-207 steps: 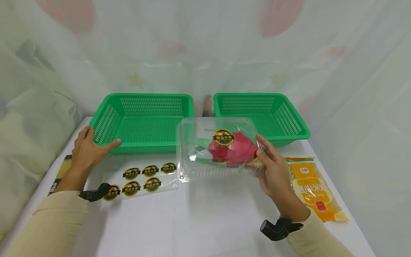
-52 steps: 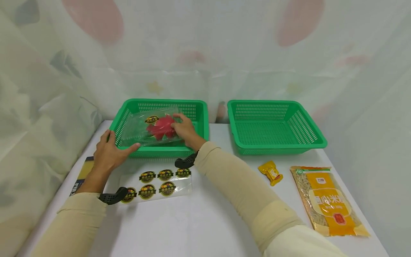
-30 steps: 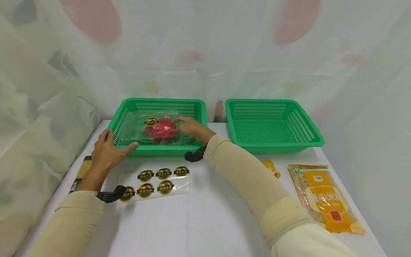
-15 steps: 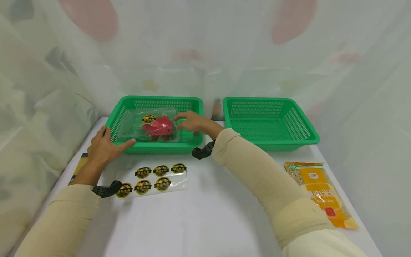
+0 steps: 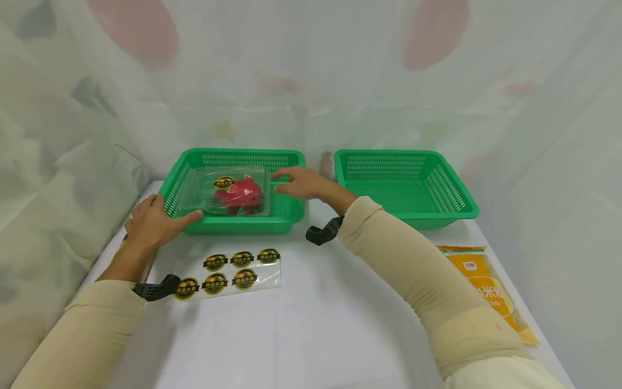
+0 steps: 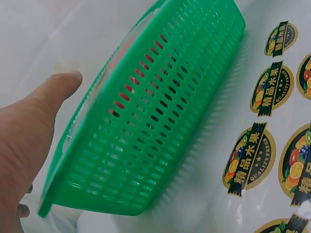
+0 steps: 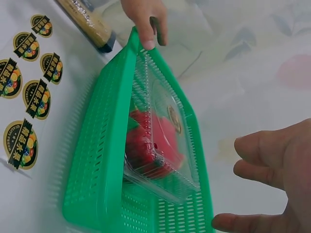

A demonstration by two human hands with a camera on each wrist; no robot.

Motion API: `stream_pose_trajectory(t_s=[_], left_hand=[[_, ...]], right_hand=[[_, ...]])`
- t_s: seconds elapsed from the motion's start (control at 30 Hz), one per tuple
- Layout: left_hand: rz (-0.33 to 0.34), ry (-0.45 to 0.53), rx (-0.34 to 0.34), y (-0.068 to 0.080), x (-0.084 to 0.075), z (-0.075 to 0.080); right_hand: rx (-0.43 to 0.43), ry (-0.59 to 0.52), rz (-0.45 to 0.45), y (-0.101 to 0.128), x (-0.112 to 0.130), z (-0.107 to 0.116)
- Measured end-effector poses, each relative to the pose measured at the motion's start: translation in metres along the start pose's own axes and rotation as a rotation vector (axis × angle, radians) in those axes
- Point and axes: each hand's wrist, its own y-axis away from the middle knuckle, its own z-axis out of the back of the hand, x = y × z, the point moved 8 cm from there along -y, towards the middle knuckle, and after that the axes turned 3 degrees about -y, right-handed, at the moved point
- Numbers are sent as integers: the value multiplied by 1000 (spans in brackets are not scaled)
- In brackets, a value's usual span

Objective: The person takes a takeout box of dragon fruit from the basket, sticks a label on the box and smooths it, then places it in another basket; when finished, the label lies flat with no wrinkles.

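A clear plastic clamshell box (image 5: 198, 189) lies in the left green basket (image 5: 243, 222), with a red dragon fruit (image 5: 243, 193) inside and a round fruit sticker (image 5: 224, 182) on its lid. At the basket's front left corner, my left hand (image 5: 154, 221) rests along the rim, thumb straight and fingers outside. Over the basket's right end hovers my right hand (image 5: 306, 183), fingers spread, holding nothing. The right wrist view shows this hand (image 7: 272, 177) apart from the clamshell box (image 7: 165, 131).
A second green basket (image 5: 405, 219) stands to the right. Before the left basket lies a sheet of round fruit stickers (image 5: 244, 279). An orange noodle packet (image 5: 486, 281) lies at the right, partly behind the sleeve. A yellow and dark packet (image 7: 90, 24) lies near the left hand.
The clamshell box with the dragon fruit went from my right hand above the table into the left basket. My right hand let go and drew back rightward. My left hand stays at the basket corner.
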Motion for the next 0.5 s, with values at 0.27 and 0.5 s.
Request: stream_pose_trajectory(t_s=[0.27, 0.5], left_hand=[[-33, 18, -28, 1, -14, 12], [-74, 7, -65, 9, -34, 25]], right_hand=[[-83, 96, 67, 17, -1, 12], [-178, 68, 97, 36, -6, 21]])
